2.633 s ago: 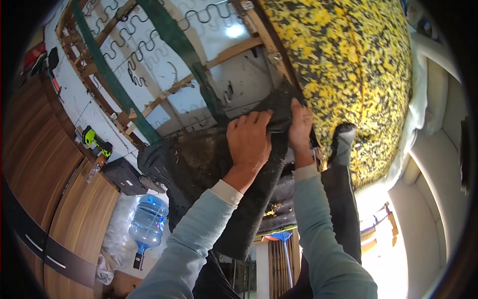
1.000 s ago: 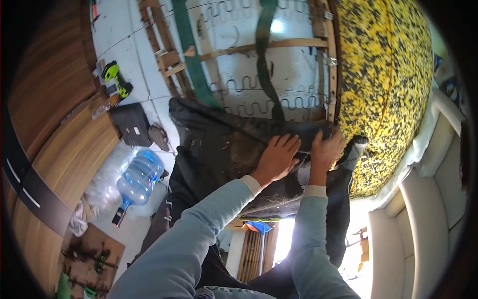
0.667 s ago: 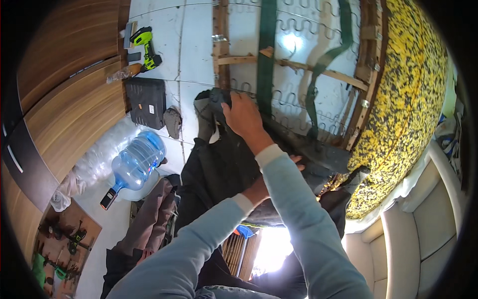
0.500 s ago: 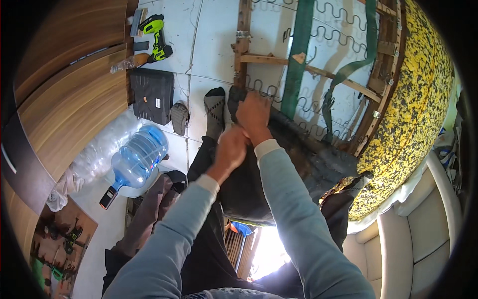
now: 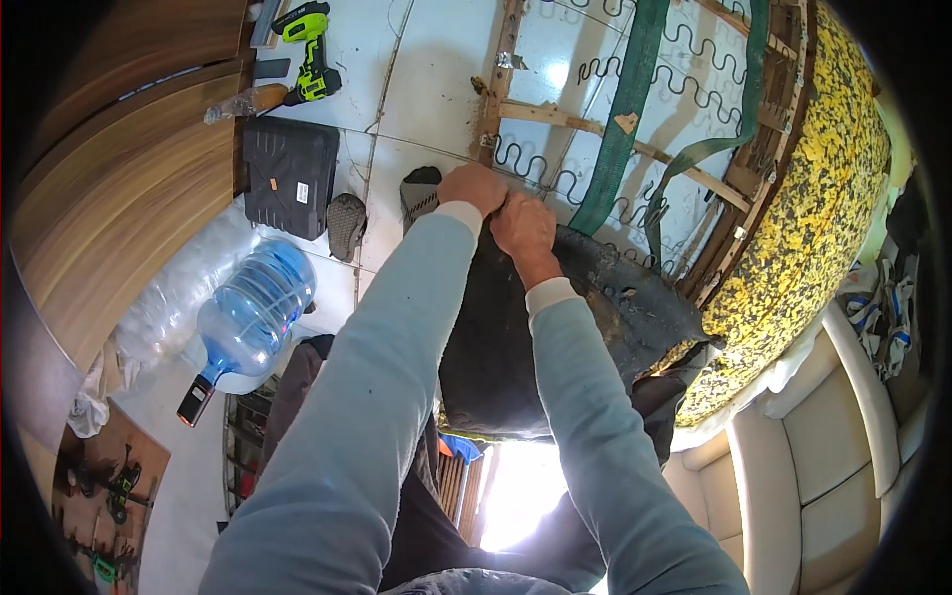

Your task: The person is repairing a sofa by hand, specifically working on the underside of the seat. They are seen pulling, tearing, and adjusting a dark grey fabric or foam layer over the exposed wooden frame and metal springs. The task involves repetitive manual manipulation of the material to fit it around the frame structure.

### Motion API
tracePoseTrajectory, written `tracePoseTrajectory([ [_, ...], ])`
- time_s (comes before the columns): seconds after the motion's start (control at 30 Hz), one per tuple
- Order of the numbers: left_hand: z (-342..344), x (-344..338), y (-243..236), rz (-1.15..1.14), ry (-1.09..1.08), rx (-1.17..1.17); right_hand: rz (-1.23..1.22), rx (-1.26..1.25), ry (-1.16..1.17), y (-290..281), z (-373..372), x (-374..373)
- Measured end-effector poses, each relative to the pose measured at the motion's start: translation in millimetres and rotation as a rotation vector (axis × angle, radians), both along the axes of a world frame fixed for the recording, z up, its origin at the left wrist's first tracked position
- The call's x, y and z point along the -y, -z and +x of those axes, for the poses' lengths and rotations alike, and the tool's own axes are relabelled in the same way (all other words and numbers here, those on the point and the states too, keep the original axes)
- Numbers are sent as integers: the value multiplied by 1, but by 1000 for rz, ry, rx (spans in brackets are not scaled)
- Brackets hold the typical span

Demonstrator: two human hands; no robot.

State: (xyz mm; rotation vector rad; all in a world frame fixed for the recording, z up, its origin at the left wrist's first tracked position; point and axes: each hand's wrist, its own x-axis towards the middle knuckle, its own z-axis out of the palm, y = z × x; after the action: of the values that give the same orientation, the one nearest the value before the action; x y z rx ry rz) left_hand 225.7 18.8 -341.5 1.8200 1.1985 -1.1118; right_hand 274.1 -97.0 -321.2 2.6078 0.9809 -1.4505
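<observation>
My left hand (image 5: 473, 188) is curled into a closed shape at the upper left corner of a black fabric cover (image 5: 491, 347); its fingertips are mostly hidden. Right beside it, my right hand (image 5: 526, 233) has its fingers bent around the cover's far edge. The dark, worn cover spreads toward me below both hands. It reaches the wooden furniture frame (image 5: 545, 114), which has wavy metal springs (image 5: 699, 94) and green webbing straps (image 5: 620, 129).
Yellow-and-black foam (image 5: 803, 198) curves along the frame's right side. On the left are a green cordless drill (image 5: 313, 59), a black case (image 5: 290, 177) and a large blue water bottle (image 5: 253, 312). A beige sofa (image 5: 833, 446) stands at lower right; my sock-covered foot (image 5: 418, 190) shows near my left hand.
My left hand has moved forward from the middle of the cover to its far corner. My right hand has shifted slightly to the right, and the view has moved a little.
</observation>
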Motion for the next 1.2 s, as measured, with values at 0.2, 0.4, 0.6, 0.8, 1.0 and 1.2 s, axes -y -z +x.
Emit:
tracePoseTrajectory([
  [0.2, -45, 28, -20, 107, 110, 240, 299, 93, 82, -24, -30, 30],
  [0.4, -88, 64, -8, 247, 213, 454, 549, 94, 142, -19, -28, 49],
  [0.6, -77, 98, -78, 206, -623, 533, 631, 47, 280, -78, -49, 81],
  [0.8, -81, 127, -107, 242, -741, 584, 654, 37, 309, -114, -61, 115],
  [1.0, -118, 175, -130, 244, -757, 594, 458, -214, 336, -131, -81, 163],
  [1.2, -173, 196, -101, 245, -627, 120, 366, -178, 30, -86, -124, 176],
])
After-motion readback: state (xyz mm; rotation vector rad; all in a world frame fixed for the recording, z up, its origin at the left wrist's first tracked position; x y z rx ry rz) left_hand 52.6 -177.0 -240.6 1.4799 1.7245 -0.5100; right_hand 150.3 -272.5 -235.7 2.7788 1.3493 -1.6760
